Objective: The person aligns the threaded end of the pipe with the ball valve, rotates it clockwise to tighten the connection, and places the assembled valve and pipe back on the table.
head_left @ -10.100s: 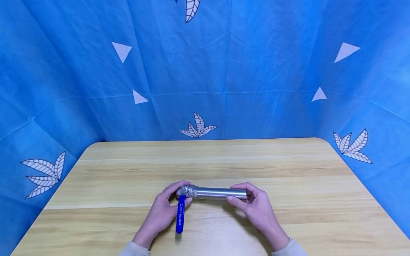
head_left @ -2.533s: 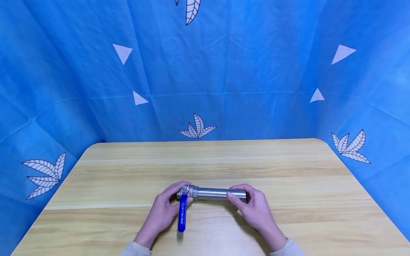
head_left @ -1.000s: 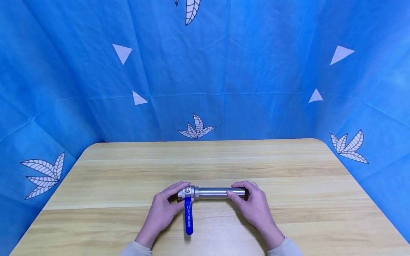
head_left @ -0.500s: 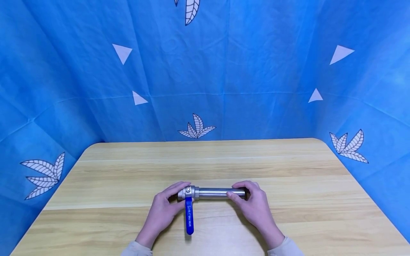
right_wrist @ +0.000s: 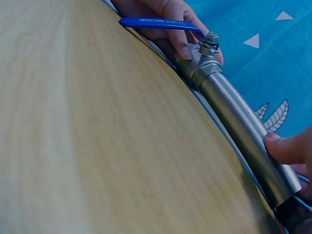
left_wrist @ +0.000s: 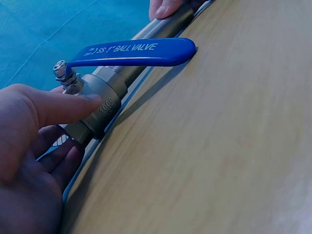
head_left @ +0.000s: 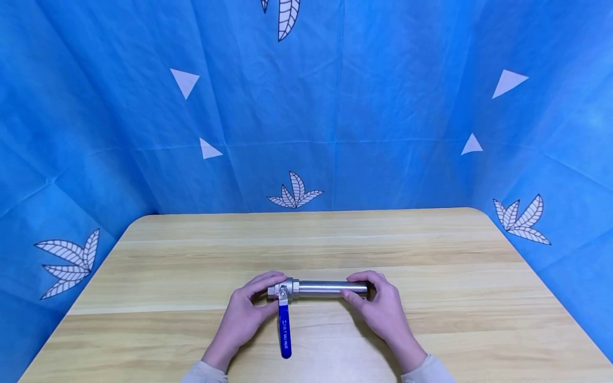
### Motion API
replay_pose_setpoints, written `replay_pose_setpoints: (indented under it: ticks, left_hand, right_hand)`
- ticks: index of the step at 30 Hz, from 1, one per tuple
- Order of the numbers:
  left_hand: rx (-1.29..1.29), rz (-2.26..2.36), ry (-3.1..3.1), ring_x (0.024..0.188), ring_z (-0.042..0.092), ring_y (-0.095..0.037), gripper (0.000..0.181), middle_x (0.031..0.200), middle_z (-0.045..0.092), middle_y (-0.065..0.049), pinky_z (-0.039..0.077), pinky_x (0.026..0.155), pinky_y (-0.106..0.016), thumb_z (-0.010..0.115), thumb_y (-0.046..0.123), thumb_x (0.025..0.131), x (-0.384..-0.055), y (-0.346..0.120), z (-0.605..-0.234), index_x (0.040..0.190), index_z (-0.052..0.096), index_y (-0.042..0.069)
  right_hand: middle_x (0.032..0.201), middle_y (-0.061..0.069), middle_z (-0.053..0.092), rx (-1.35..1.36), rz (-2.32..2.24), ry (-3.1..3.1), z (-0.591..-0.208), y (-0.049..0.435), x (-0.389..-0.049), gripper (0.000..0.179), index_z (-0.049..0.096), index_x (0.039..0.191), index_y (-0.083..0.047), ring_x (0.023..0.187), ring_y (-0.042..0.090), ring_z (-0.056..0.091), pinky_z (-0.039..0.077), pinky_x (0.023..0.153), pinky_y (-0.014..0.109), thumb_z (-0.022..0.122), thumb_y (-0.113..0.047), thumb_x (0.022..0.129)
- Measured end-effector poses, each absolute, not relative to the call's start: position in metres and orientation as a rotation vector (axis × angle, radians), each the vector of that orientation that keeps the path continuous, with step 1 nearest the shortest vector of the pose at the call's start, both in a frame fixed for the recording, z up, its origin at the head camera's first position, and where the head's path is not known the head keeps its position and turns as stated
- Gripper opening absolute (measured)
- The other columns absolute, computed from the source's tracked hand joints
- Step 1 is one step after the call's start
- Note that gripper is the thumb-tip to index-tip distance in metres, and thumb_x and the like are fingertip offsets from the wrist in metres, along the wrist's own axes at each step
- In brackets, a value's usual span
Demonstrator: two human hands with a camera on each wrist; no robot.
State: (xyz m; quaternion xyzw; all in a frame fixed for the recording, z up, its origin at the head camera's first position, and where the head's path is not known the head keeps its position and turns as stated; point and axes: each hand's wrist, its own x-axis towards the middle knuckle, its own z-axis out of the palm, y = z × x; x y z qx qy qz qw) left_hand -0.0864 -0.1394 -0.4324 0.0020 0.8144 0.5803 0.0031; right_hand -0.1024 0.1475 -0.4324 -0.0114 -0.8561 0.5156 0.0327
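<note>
A steel ball valve lies across the front middle of the table in the head view, joined end to end with a smooth steel pipe. Its blue lever points toward me, roughly square to the pipe. My left hand holds the valve body between thumb and fingers; in the left wrist view the thumb presses on the body. At the pipe's free right end, my right hand grips with thumb in front and fingers behind. Some fingertips are hidden behind the pipe and valve.
The wooden table has rounded far corners. Blue cloth printed with white leaves and triangles hangs behind it and along both sides.
The valve has rolled toward me, its lever dipping lower. Compared with ten seconds ago, the lever's end also sits further right. Both hands keep their hold, nearly in place.
</note>
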Motion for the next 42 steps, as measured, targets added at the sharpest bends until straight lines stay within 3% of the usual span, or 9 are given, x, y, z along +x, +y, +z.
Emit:
replay_pose_setpoints:
  ticks: [7,15,18,27,39,42]
  left_hand:
    - [-0.012,1.816,2.57,0.143,0.061,-0.027,0.052,0.145,0.071,0.005,0.05,0.121,-0.052,0.087,0.001,0.085,-0.0881,-0.1386,-0.4341,0.128,0.079,0.028]
    - [-0.038,1.798,2.61,0.144,0.061,-0.03,0.056,0.148,0.069,0.004,0.05,0.121,-0.051,0.085,-0.002,0.086,-0.0872,-0.1358,-0.436,0.133,0.077,0.029]
    - [-0.036,1.787,2.633,0.145,0.06,-0.031,0.057,0.149,0.068,0.003,0.048,0.122,-0.052,0.085,-0.001,0.087,-0.0873,-0.1358,-0.4362,0.134,0.077,0.03]
    - [-0.022,1.774,2.647,0.147,0.057,-0.034,0.059,0.152,0.066,0.0,0.043,0.125,-0.056,0.086,0.0,0.086,-0.0865,-0.1374,-0.4363,0.136,0.075,0.028]
    - [-0.053,1.771,2.633,0.145,0.059,-0.033,0.058,0.15,0.068,0.001,0.046,0.123,-0.057,0.086,0.003,0.087,-0.0868,-0.1347,-0.4345,0.136,0.075,0.03]
    - [-0.021,1.798,2.623,0.146,0.058,-0.034,0.06,0.152,0.065,0.0,0.046,0.123,-0.056,0.083,-0.003,0.086,-0.0872,-0.1358,-0.4352,0.136,0.075,0.029]
  right_hand:
    - [0.11,0.0,0.077,-0.029,1.609,-2.619,-0.4331,0.1479,-0.1032,0.031,0.079,0.112,-0.018,0.101,0.014,0.067,0.053,0.09,0.024,0.093,-0.014,0.084]
    - [0.129,-0.001,0.076,0.022,1.555,-2.628,-0.4345,0.1481,-0.1007,0.038,0.078,0.123,-0.02,0.125,0.021,0.069,0.051,0.117,0.042,0.087,-0.008,0.088]
    - [0.132,0.0,0.075,0.055,1.555,-2.609,-0.4354,0.1479,-0.1006,0.039,0.078,0.125,-0.019,0.129,0.023,0.068,0.05,0.12,0.046,0.086,-0.005,0.088]
    - [0.132,-0.002,0.075,0.052,1.576,-2.598,-0.4362,0.1457,-0.0997,0.039,0.079,0.124,-0.019,0.13,0.022,0.068,0.049,0.121,0.047,0.086,-0.005,0.088]
    - [0.133,-0.001,0.075,0.037,1.582,-2.601,-0.436,0.147,-0.1005,0.038,0.079,0.124,-0.019,0.131,0.023,0.068,0.048,0.122,0.048,0.085,-0.006,0.089]
    - [0.132,-0.001,0.075,0.039,1.581,-2.599,-0.4359,0.1473,-0.1008,0.037,0.079,0.124,-0.019,0.129,0.022,0.068,0.05,0.12,0.046,0.086,-0.007,0.089]
